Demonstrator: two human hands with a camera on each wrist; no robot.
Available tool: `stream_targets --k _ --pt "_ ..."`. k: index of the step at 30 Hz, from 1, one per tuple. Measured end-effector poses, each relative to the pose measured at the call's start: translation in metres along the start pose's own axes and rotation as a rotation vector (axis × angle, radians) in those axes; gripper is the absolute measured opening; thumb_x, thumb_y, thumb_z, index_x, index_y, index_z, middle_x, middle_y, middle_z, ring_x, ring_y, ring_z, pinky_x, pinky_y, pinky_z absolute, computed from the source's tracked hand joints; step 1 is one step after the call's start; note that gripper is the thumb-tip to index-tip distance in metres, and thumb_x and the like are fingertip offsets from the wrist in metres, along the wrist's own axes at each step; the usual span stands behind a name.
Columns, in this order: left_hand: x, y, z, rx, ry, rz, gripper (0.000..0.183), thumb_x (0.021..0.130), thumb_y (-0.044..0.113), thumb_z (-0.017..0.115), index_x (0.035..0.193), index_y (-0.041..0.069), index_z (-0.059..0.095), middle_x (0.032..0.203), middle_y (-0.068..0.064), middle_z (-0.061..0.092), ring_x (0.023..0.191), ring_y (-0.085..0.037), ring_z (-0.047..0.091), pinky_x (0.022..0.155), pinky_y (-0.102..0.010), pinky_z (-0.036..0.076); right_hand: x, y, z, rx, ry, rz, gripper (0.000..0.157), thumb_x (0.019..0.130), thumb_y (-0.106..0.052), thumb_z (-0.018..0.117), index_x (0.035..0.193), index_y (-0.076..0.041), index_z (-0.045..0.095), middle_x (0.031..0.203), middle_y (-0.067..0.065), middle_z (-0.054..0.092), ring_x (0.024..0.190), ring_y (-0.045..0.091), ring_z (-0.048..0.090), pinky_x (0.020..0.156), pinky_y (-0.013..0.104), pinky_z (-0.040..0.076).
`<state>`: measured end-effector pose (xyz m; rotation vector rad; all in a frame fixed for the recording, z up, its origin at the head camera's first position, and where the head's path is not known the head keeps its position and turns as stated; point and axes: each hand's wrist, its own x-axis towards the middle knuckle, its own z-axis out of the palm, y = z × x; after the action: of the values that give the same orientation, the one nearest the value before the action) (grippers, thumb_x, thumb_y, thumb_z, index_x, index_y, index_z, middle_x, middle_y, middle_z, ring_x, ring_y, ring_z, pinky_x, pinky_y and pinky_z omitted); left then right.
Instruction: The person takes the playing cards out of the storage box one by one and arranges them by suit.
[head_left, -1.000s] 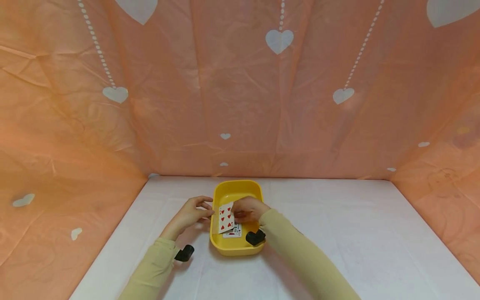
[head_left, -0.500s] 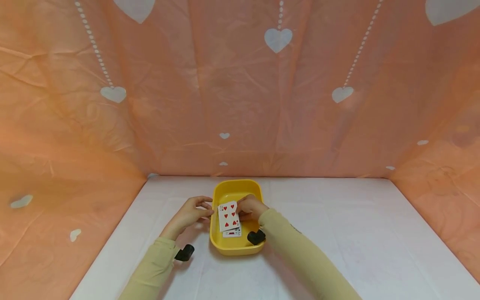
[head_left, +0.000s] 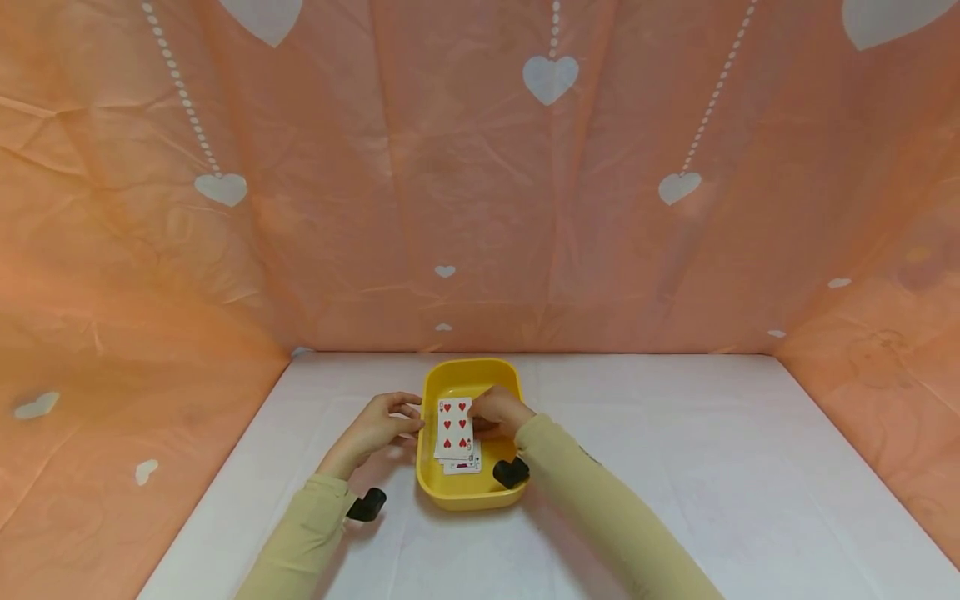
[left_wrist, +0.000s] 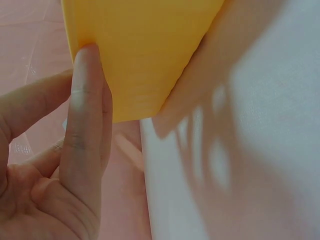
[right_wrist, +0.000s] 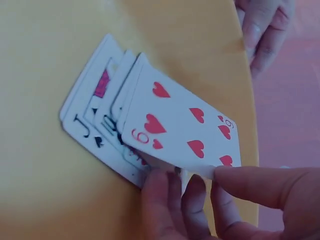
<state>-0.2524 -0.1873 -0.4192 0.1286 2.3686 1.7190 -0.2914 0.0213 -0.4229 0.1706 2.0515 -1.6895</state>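
Note:
My right hand reaches into a yellow plastic box and pinches the edge of a six of hearts playing card between thumb and fingers. In the right wrist view this card lies tilted over a fanned pile. Beneath it show a ten and a jack of spades, which lies lowest toward the left. On the box's left side, my left hand touches the outer wall near the rim. Its fingers are fairly straight against the yellow wall in the left wrist view.
The box stands on a white-covered table. An orange cloth with white hearts hangs behind and at both sides. A black wrist camera mount sits at the left wrist, another mount at the right, over the box.
The six of hearts has swung from a slant to nearly straight over the pile, exposing more of the cards below. My left hand keeps its place at the box's side.

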Motion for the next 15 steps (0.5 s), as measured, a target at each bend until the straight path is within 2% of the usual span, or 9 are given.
stream_targets --k 9,15 --pt "0.001 0.0 -0.001 -0.013 -0.005 -0.006 0.044 0.087 -0.003 0.065 0.127 -0.011 0.049 0.097 -0.019 0.058 0.071 -0.023 0.066 0.07 -0.043 0.055 -0.008 -0.017 -0.009 0.025 -0.028 -0.05 0.018 0.092 -0.001 0.058 0.108 0.007 0.056 0.094 0.017 0.064 0.075 0.023 0.062 0.079 0.038 0.054" --pt "0.003 0.002 0.001 -0.018 -0.008 -0.016 0.045 0.087 -0.003 0.065 0.127 -0.012 0.048 0.097 -0.019 0.057 0.07 -0.025 0.067 0.068 -0.041 0.056 -0.013 -0.03 -0.028 0.058 -0.03 -0.1 0.02 0.091 -0.002 0.06 0.109 0.006 0.055 0.096 0.017 0.062 0.077 0.025 0.064 0.079 0.04 0.054"
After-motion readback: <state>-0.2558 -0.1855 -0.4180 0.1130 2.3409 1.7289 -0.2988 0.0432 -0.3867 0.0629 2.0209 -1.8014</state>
